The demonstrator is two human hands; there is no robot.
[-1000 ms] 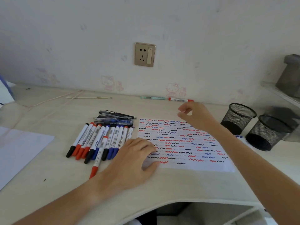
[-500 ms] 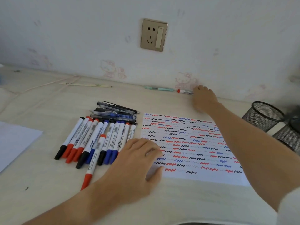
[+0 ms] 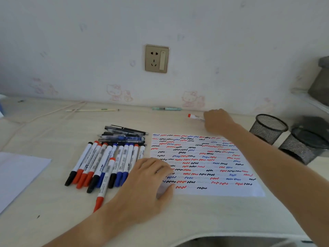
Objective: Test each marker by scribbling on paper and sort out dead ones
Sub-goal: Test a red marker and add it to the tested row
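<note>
A white sheet of paper (image 3: 249, 190) covered in red, blue and black scribbles lies on the desk. My left hand (image 3: 147, 182) rests flat on its left edge, fingers spread, holding nothing. Left of the sheet lies a row of several white markers (image 3: 99, 163) with red, blue and black caps. Behind them is a small pile of dark pens (image 3: 124, 135). Beyond the paper, near the wall, my right hand (image 3: 218, 121) is closed on a white marker with a red end (image 3: 195, 117), which sticks out to the left just above the desk.
Two black mesh pen cups (image 3: 268, 128) (image 3: 300, 146) stand at the right. A green pen (image 3: 167, 109) and a thin stick (image 3: 90, 110) lie by the wall. Blank white paper (image 3: 16, 175) sits at the left edge. The desk front curves inward near me.
My right hand reached to the wall, closed on the red-ended marker and has drawn it slightly toward me. The left hand has stayed on the paper.
</note>
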